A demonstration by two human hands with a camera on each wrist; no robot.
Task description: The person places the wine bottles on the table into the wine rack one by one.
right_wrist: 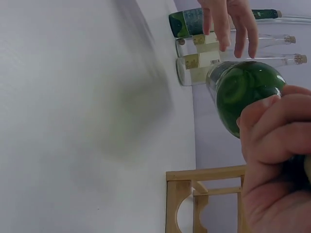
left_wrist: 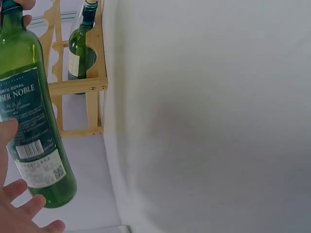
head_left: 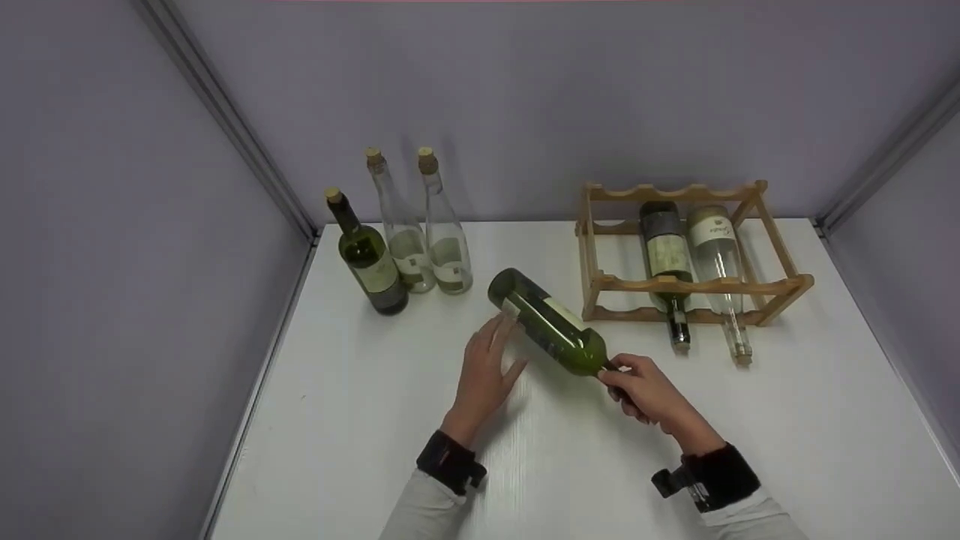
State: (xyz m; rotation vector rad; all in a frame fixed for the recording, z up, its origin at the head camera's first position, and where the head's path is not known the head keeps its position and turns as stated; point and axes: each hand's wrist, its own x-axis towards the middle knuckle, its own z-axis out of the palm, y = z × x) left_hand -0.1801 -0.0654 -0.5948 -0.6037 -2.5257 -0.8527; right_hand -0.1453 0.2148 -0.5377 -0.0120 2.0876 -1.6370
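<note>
A green wine bottle (head_left: 551,324) slants above the table, its base toward the upper left and its neck toward the lower right. Around that neck curl the fingers of my right hand (head_left: 651,394). My left hand (head_left: 484,371) is beside the base end with its fingers extended and spread. In the left wrist view, the bottle's dark back label with a barcode (left_wrist: 30,149) faces the camera, and the left fingers lie close to it; whether they touch the glass I cannot tell. The right wrist view shows the right fist (right_wrist: 279,141) wrapped about the neck.
A wooden wine rack (head_left: 611,283) stands at the back right. In it lie a green bottle (head_left: 669,255) and a clear bottle (head_left: 716,244), necks forward. At the back left, a corked green bottle (head_left: 371,266) stands beside two corked clear bottles (head_left: 405,244). Grey panels enclose the white table (head_left: 337,420).
</note>
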